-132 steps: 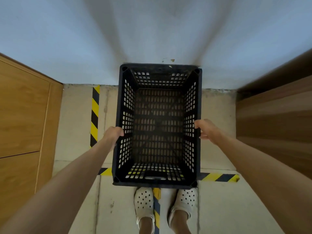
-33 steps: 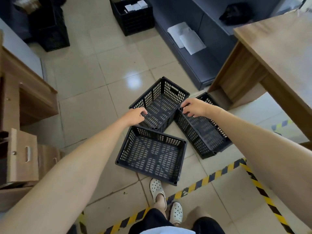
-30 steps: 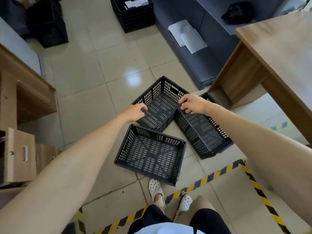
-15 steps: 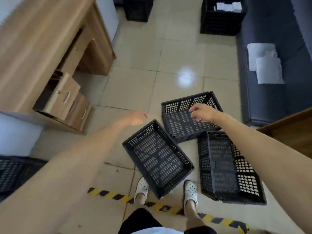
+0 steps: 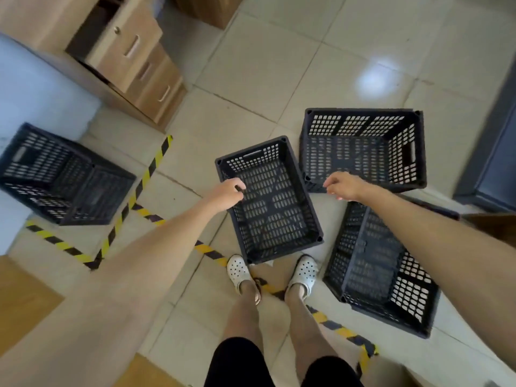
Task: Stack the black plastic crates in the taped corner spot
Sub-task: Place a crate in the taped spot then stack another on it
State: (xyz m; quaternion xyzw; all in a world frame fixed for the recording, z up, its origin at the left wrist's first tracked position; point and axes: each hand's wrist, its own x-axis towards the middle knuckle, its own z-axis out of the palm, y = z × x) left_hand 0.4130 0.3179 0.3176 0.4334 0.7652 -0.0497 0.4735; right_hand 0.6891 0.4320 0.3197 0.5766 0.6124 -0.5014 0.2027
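Between both feet, the middle crate [image 5: 269,202] runs lengthwise away; left grip [image 5: 227,194] clasps its rim, right grip [image 5: 344,186] hangs loose.

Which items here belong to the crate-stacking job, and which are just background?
Job:
- middle crate, gripped by left hand
- far crate
- right crate
- corner crate inside the tape
- right hand

Background:
- drawers
- clogs

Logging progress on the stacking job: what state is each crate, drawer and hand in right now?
Corner crate: inside the taped spot, empty.
Middle crate: on the floor, empty.
Far crate: on the floor, empty.
Right crate: on the floor, empty.
Top drawer: pulled out.
Left hand: gripping the middle crate's rim.
Right hand: open, holding nothing.
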